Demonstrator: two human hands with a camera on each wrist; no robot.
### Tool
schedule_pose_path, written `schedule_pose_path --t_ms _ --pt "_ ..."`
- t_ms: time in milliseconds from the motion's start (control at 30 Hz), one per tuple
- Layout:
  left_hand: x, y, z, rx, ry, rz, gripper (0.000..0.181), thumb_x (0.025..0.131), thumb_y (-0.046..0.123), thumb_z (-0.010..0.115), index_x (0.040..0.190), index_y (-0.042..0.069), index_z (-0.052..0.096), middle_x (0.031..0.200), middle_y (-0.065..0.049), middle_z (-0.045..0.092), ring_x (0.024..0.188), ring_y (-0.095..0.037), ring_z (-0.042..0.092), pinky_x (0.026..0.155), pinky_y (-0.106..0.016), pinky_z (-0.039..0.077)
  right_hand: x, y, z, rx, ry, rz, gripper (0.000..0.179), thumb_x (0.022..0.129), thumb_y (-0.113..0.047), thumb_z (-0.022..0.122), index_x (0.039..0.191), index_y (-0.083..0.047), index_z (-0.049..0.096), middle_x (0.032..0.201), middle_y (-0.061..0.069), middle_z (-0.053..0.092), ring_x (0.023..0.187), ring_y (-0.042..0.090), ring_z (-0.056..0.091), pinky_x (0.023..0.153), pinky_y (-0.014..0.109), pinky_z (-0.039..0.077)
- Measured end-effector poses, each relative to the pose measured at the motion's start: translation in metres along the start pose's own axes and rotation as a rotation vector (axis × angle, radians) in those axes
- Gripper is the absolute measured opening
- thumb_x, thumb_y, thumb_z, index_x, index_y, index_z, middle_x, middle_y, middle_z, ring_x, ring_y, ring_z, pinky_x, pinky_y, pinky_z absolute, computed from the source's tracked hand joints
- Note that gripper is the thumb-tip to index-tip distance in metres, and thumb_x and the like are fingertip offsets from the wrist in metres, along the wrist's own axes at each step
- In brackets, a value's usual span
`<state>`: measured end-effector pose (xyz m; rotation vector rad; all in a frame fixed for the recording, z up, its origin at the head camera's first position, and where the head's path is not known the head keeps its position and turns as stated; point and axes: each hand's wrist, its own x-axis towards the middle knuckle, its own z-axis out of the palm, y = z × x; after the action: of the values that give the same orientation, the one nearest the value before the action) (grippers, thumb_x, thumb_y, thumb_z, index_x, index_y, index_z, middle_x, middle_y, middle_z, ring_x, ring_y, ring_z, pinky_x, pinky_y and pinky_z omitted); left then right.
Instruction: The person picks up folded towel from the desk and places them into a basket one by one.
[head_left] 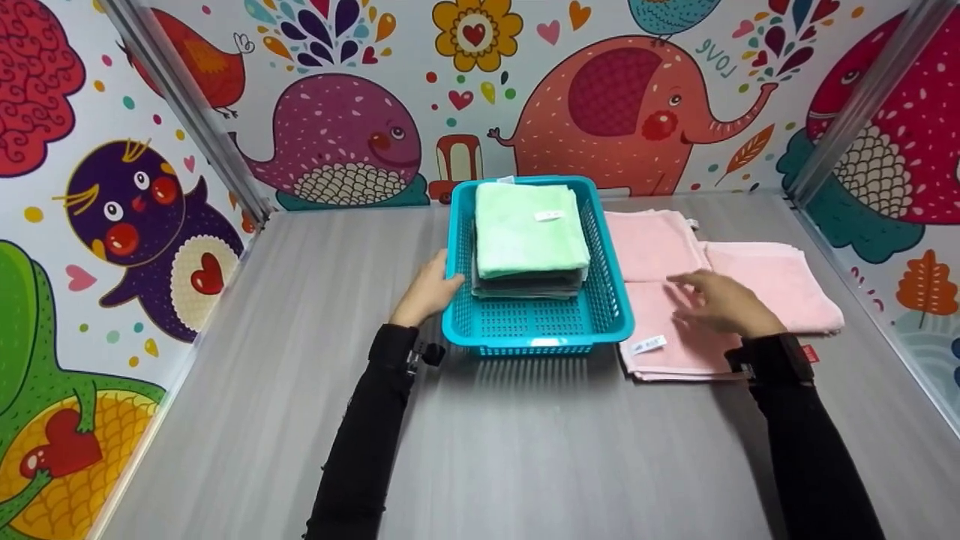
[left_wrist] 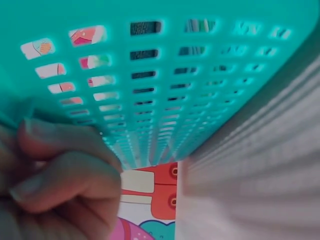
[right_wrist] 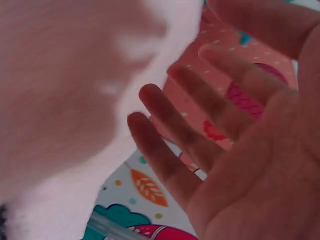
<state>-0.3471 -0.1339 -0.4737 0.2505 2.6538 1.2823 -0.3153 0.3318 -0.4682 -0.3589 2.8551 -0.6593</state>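
Teal basket (head_left: 555, 343), one, left rim gripped by the left hand (head_left: 429, 291); within, one stack: green towel (head_left: 529, 229) uppermost, grey cloth (head_left: 529, 286) beneath, layers uncountable. Pink towels (head_left: 652, 240), folded, three showing, right of the basket. Right hand (head_left: 724, 304) over them, fingers loosely extended, grasping nothing. Grey tabletop (head_left: 262, 375); cartoon-animal wall panels (head_left: 420, 67) behind and beside.

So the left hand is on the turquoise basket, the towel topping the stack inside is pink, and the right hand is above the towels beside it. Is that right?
Not quite: the top towel is light green, not pink, as the head view shows. The left hand is on the turquoise basket, and the right hand is above the towels beside it.
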Motion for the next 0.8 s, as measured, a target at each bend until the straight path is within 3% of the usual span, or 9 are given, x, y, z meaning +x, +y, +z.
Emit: schedule_pose_path --t_ms 133,233,367,567,700,800 --pt "0.000 -0.002 0.001 -0.004 -0.002 0.007 0.068 0.108 0.016 0.047 0.163 -0.005 0.012 0.170 -0.025 0.020 0.158 -0.036 0.021 0.128 -0.050 0.022 0.000 0.007 0.010 -0.089 -0.062 -0.023 0.062 0.087 -0.018 0.081 0.141 0.002 0.060 0.142 0.031 0.057 0.128 0.048 0.052 0.109 0.069 0.039" --pt "0.001 -0.002 0.002 -0.008 -0.015 0.017 0.069 0.108 0.016 0.046 0.164 -0.005 0.011 0.170 -0.025 0.019 0.158 -0.036 0.020 0.128 -0.050 0.022 -0.006 0.006 0.014 -0.186 -0.062 -0.059 0.058 0.085 -0.022 0.082 0.136 -0.001 0.065 0.139 0.029 0.058 0.127 0.049 0.053 0.104 0.069 0.044" --pt "0.003 0.000 0.003 -0.013 -0.022 0.013 0.070 0.108 0.017 0.046 0.164 -0.004 0.010 0.171 -0.024 0.017 0.159 -0.035 0.019 0.129 -0.049 0.021 -0.019 0.001 0.016 -0.230 -0.058 -0.068 0.057 0.082 -0.027 0.085 0.131 -0.004 0.069 0.133 0.027 0.059 0.119 0.046 0.058 0.098 0.068 0.048" --pt "0.003 0.001 -0.001 0.001 -0.013 -0.015 0.071 0.108 0.018 0.047 0.164 -0.003 0.010 0.171 -0.023 0.016 0.159 -0.036 0.018 0.129 -0.049 0.020 -0.035 -0.011 0.020 -0.207 -0.084 -0.066 0.056 0.077 -0.028 0.088 0.128 -0.009 0.072 0.120 0.020 0.063 0.098 0.034 0.060 0.086 0.058 0.054" --pt "0.002 0.001 -0.003 0.000 -0.011 -0.022 0.072 0.108 0.020 0.047 0.164 -0.003 0.008 0.172 -0.023 0.013 0.160 -0.035 0.015 0.130 -0.048 0.017 -0.039 -0.003 0.012 -0.111 -0.005 -0.104 0.048 0.080 -0.022 0.085 0.123 -0.003 0.073 0.117 0.023 0.064 0.097 0.035 0.063 0.083 0.057 0.054" --pt "0.001 0.000 -0.003 0.005 -0.020 -0.026 0.072 0.109 0.020 0.046 0.164 -0.003 0.007 0.172 -0.024 0.013 0.160 -0.035 0.015 0.130 -0.048 0.017 -0.043 0.009 0.001 -0.084 0.044 -0.040 0.042 0.084 -0.024 0.082 0.112 0.005 0.070 0.104 0.024 0.067 0.089 0.034 0.063 0.076 0.051 0.054"
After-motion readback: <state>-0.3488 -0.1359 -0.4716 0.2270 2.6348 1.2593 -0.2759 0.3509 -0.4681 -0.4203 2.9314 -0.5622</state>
